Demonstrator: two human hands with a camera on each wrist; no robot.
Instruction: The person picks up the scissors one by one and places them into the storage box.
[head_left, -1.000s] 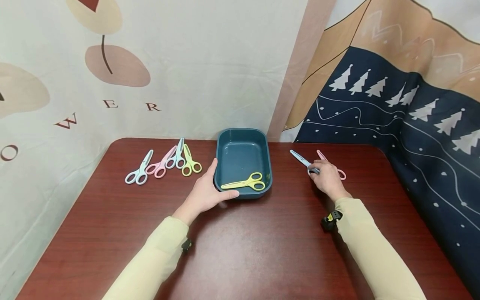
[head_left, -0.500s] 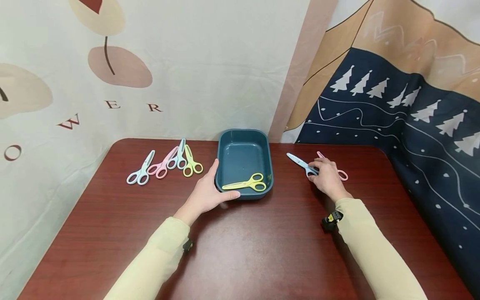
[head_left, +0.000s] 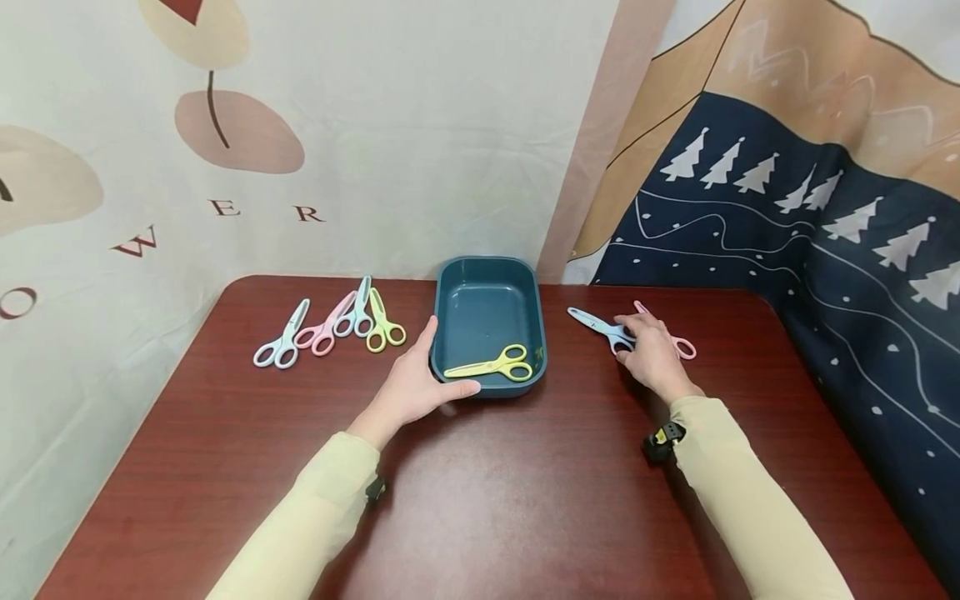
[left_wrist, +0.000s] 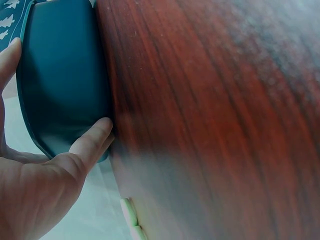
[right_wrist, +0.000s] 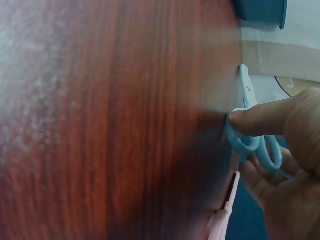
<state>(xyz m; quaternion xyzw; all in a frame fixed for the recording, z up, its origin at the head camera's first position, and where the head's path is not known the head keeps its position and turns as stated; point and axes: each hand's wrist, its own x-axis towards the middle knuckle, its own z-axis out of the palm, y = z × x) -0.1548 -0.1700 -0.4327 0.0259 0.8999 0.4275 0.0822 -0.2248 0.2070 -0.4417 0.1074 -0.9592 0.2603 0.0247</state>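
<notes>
My left hand [head_left: 405,390] rests spread around the near left corner of a dark teal bin [head_left: 487,300], thumb against its front wall and fingers along its left side. Inside, at the near end, lies a pair of yellow scissors [head_left: 472,369]. Over on the right, my right hand [head_left: 652,357] pinches the handle of light blue scissors [head_left: 591,321], whose blades point to the far left. In the right wrist view the thumb presses on a blue finger loop [right_wrist: 245,146], with fingers behind it. Pink scissors [head_left: 686,348] lie partly hidden under this hand.
Left of the bin lie several more scissors: pale blue [head_left: 295,319], pink [head_left: 335,315], another blue [head_left: 362,302] and yellow-green [head_left: 378,311], the middle ones close together. A patterned cloth wall [head_left: 375,167] rises right behind the brown table [head_left: 480,500].
The light blue scissors have slid slightly left and turned a little, their blades lying flatter across the view. The right hand's fingers have shifted slightly on the handle. The left hand holds its place.
</notes>
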